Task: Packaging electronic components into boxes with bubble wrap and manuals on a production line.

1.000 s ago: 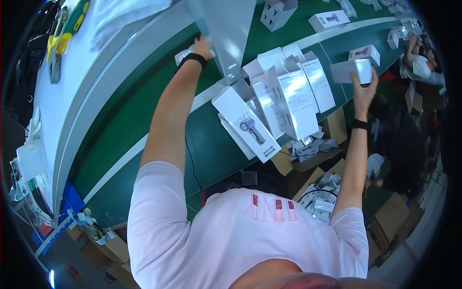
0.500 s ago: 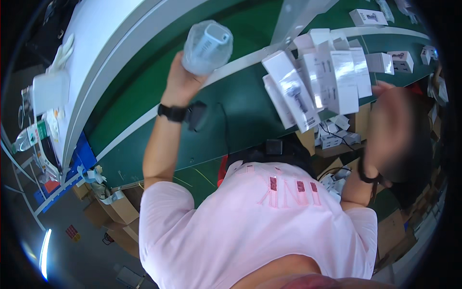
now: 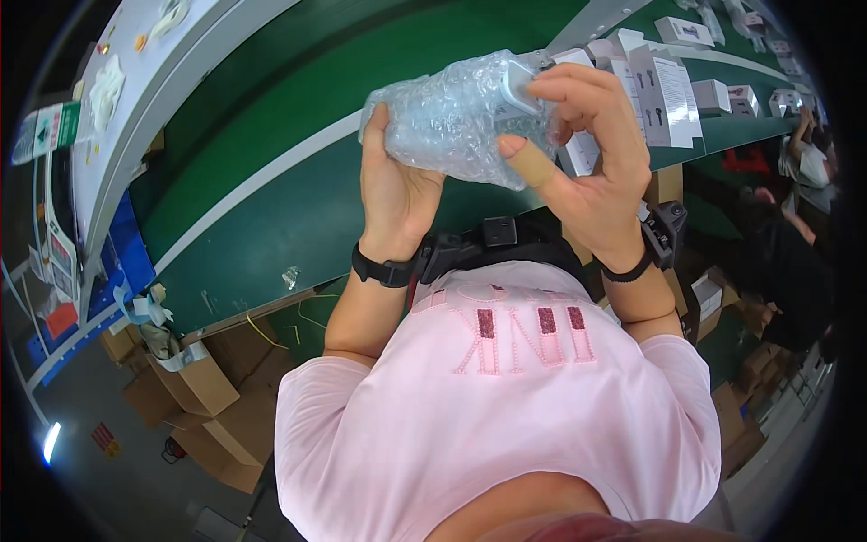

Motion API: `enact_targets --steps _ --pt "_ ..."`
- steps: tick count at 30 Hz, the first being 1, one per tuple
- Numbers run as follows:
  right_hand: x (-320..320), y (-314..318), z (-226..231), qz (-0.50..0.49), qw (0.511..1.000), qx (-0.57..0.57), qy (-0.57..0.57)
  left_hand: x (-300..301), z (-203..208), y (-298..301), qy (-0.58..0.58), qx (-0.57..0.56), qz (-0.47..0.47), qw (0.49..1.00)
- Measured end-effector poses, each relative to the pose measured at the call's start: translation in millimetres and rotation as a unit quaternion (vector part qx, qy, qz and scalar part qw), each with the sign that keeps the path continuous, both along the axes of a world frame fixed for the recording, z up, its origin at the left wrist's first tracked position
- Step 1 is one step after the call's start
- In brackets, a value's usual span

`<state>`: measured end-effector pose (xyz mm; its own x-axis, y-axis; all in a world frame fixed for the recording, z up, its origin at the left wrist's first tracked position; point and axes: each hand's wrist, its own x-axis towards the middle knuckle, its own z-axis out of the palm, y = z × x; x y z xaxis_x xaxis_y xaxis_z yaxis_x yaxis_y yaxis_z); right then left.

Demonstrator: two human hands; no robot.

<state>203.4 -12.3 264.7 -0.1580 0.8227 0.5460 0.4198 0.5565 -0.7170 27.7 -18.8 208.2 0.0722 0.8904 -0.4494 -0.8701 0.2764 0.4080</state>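
Above the green bench I hold up a package of clear bubble wrap (image 3: 433, 122) lying almost level. A light blue object (image 3: 517, 87) shows at its right end; its kind is hidden by the wrap. My left hand (image 3: 402, 199) is closed round the left end, thumb on the near side. At the right end is my right hand (image 3: 601, 172), fingers apart and curved. Its index fingertip is by the light blue end and its thumb, with a tan band, lies over the wrap. Whether these fingers press on the package I cannot tell.
White printed boxes (image 3: 664, 99) stand upright behind my right hand, with smaller ones farther right. A white shelf (image 3: 194, 63) curves along the left. Cardboard cartons (image 3: 203, 388) sit below the green bench (image 3: 235, 248). People are at work at the far right.
The wrapped package has tipped from end-on to nearly level and come nearer. My right hand, blurred beside the boxes before, has moved left to the package's right end.
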Motion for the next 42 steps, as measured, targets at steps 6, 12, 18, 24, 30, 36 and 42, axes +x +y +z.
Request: enact_targets --steps 6,12,18,24,30,36,42 --pt "-19 -11 1 0.026 0.998 -0.045 0.03 -19 6 -18 0.064 0.047 0.068 0.995" --pt "-6 -7 -11 0.059 0.997 0.025 0.051 -15 1 -15 0.068 0.048 0.073 0.994" --pt "3 -4 -8 0.014 0.991 0.099 -0.084 6 2 -13 0.123 0.054 0.087 0.987" --pt "1 -6 -10 0.003 0.986 0.123 -0.114 27 -1 -10 0.191 0.13 0.197 0.953" --pt "35 -7 -27 -0.039 0.995 0.078 -0.045 35 -1 -2 0.181 0.143 0.192 0.954" --pt "64 -10 -88 0.089 0.936 -0.177 0.292 82 -31 -11 0.021 -0.089 -0.233 0.968" --pt "176 -1 -51 -0.072 0.889 -0.438 0.115 101 -138 69 0.477 0.115 -0.283 0.824"
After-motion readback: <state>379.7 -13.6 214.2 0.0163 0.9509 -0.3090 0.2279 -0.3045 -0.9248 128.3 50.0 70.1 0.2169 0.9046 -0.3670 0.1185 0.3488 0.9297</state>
